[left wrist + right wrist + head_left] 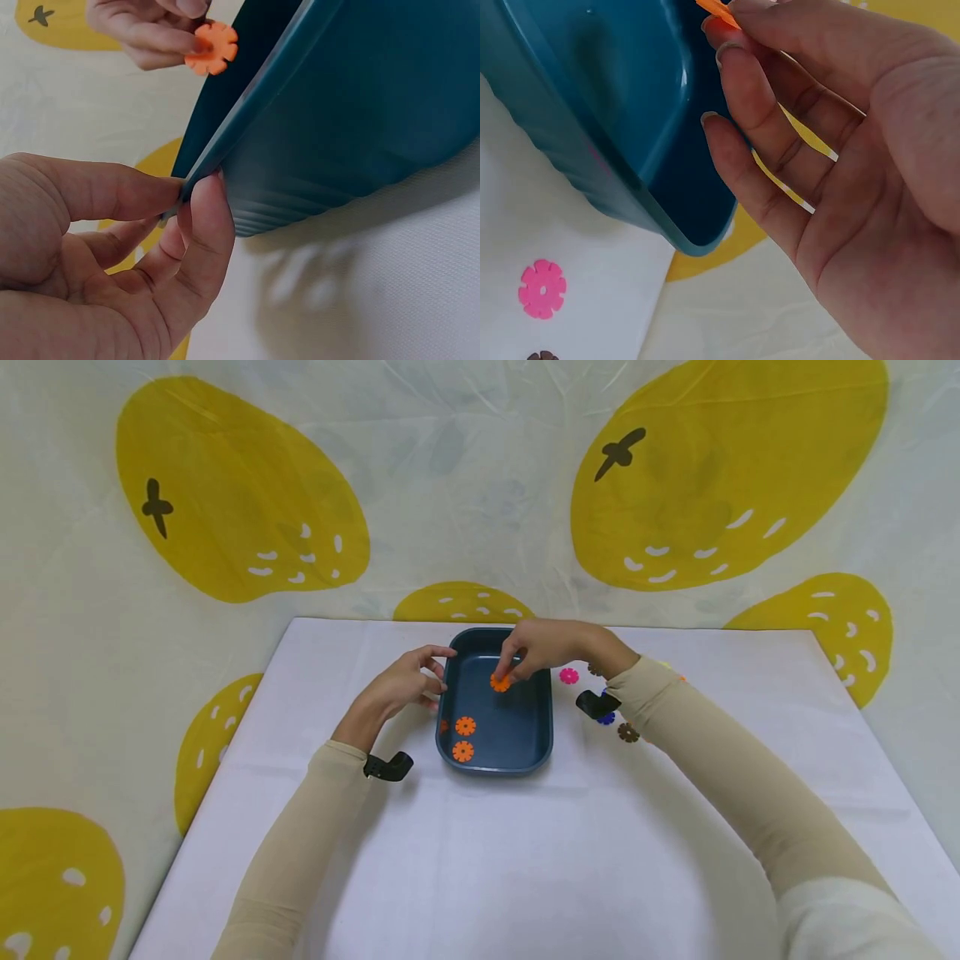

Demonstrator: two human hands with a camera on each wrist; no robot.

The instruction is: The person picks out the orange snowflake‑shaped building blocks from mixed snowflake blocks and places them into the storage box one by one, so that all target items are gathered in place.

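A dark blue tray [513, 739] with rounded corners stands on the white-covered table. At its left side my left hand [401, 683] pinches the rim; in the left wrist view the thumb is on one side of the rim [279, 91] and a finger on the other. Over the tray's far half, my right hand [551, 645] pinches an orange notched plastic disc [500, 682] between thumb and fingertips. Two more orange discs, one [465, 727] beyond the other [462, 752], lie on the tray's floor near its left wall.
Right of the tray lies a loose group of discs: a pink one [569, 676], a blue one [606, 718], a brown one [628, 732] and others partly hidden by my right sleeve [697, 752]. A cloth with yellow fruit prints [465, 602] hangs behind the table.
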